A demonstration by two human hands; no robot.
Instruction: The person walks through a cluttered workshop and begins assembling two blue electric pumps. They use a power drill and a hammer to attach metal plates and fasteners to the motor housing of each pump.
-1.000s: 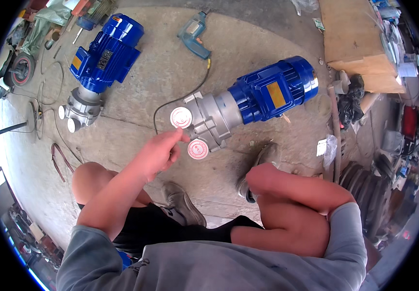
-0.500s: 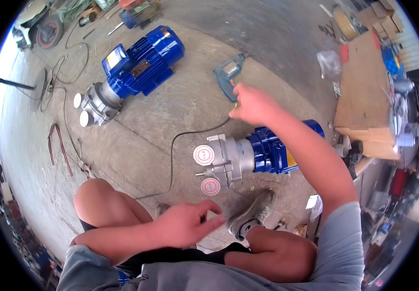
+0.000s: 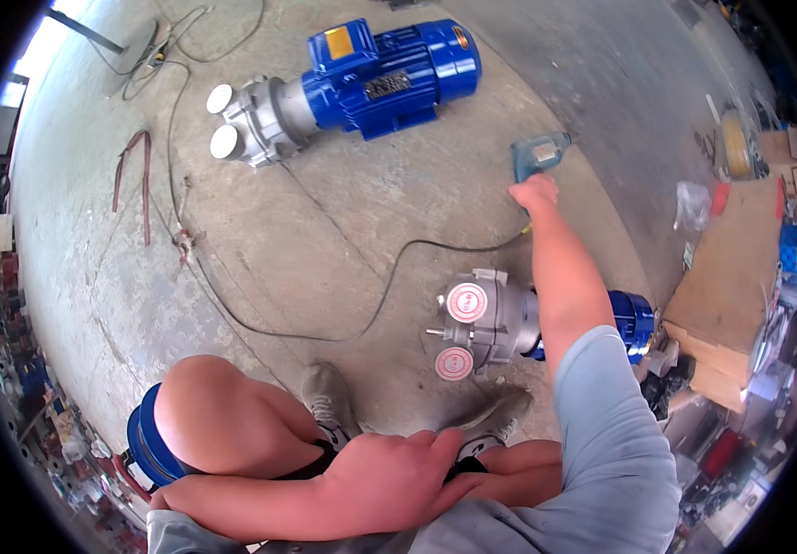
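Note:
My right hand (image 3: pixel 535 191) is closed round the handle of a teal power drill (image 3: pixel 539 153), whose bit end points right. Its dark cord (image 3: pixel 398 268) trails left across the floor from below my hand. Near my right forearm lies a pump with a blue motor (image 3: pixel 486 323), silver at its left end, with two round red-and-white covers; my arm hides part of it. My left hand (image 3: pixel 394 475) hovers in front of my body, thumb and fingers apart, holding nothing. Farther off lies a second blue pump motor (image 3: pixel 389 78) with two white round caps.
A large cardboard box (image 3: pixel 726 268) stands at the right, beside a crumpled plastic bag (image 3: pixel 692 205) and piled parts. A brown strap (image 3: pixel 131 180) and cables lie on the floor at the left. My shoes (image 3: pixel 329 397) rest close to the nearer pump.
My right hand has gone from beside the drill's handle to a grip round it. The left hand has drawn nearer my body. My view has shifted, so the far pump sits higher and farther right.

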